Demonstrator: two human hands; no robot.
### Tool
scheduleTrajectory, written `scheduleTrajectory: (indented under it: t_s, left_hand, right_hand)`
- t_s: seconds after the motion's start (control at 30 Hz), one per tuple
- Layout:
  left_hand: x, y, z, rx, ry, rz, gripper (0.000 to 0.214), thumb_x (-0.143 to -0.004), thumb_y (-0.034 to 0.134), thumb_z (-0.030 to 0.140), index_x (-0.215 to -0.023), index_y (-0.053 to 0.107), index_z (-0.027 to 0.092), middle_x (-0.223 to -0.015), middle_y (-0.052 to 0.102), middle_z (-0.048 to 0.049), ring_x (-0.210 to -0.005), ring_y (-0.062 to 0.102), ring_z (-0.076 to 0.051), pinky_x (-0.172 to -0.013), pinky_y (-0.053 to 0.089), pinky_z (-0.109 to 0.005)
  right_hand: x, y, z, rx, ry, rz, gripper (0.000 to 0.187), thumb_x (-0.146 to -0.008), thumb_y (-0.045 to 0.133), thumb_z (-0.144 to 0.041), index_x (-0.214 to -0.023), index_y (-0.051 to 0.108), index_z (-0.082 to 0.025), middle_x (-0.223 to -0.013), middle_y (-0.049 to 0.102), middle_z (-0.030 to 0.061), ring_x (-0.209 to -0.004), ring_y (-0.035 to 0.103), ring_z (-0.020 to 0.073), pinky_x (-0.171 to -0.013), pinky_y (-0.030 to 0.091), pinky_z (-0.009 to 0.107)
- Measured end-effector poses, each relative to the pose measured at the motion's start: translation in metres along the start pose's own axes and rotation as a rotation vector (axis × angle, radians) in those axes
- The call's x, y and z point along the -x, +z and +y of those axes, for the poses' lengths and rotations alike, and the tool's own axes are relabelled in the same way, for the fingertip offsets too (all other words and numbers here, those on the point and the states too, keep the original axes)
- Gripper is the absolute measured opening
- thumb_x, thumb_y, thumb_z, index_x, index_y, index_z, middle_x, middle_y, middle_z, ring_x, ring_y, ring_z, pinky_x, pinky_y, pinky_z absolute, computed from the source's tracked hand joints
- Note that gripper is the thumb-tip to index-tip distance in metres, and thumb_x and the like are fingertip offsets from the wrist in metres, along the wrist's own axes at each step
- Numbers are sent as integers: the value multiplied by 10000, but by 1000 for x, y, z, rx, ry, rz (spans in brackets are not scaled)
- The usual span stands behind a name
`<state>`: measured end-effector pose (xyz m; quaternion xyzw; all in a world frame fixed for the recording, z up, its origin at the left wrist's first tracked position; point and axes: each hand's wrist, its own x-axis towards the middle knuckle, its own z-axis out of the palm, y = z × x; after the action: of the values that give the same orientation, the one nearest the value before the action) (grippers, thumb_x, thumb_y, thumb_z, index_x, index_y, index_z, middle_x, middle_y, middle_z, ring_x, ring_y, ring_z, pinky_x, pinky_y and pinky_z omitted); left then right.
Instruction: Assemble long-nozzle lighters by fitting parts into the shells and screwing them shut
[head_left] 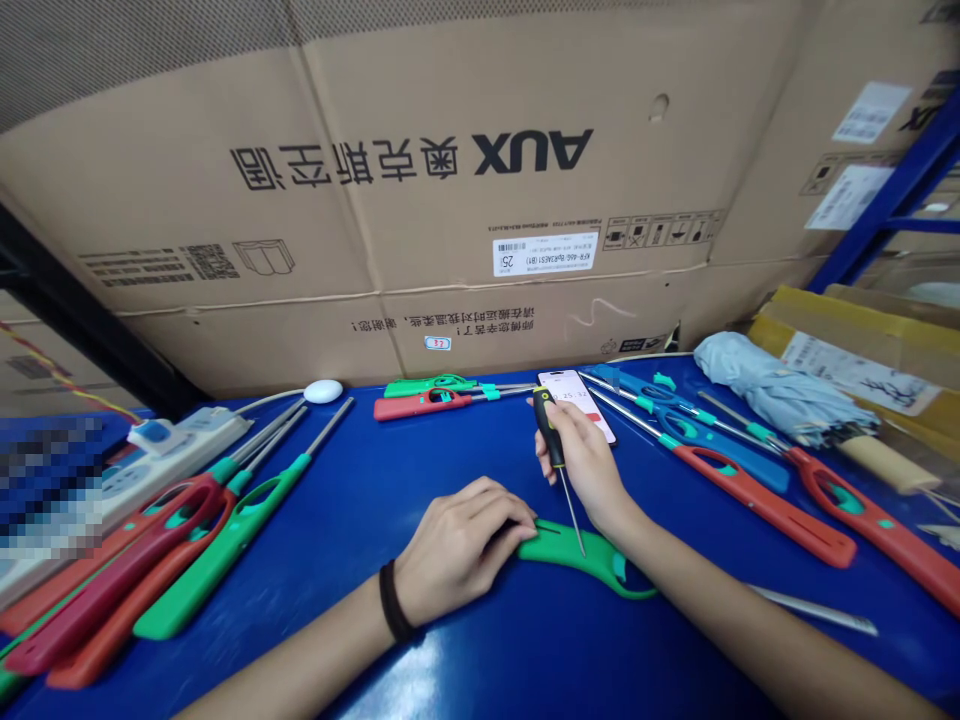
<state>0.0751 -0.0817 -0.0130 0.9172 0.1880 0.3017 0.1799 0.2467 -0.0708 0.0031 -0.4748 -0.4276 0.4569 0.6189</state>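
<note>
My left hand, a dark band at its wrist, is closed on the end of a green long-reach lighter lying on the blue table. My right hand grips a screwdriver by its black and yellow handle. The blade points down, its tip over the middle of the green body; whether it touches cannot be made out. My right forearm hides part of the lighter near its trigger loop. Beyond that forearm lies a metal tube; whether it joins this lighter is hidden.
Several lighters lie at left, including a green one, beside a power strip. More, including a red one, lie at right near a folded umbrella. A phone and white oval object lie before a cardboard wall.
</note>
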Motion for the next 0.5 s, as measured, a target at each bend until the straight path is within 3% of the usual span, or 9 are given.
scheduleTrajectory:
  t_s: [0.5]
  left_hand:
    - [0,-3,-3,103,-17,30,91,-902,556,168,-937,638,187,-957,713,-39,-907,618,-171,-842,491,-307]
  right_hand:
    - [1,0,0,46,-6,-1,398,-760,567,-559,-905,514,-192,-498,531,-79,-347,456,84,-314,344,174]
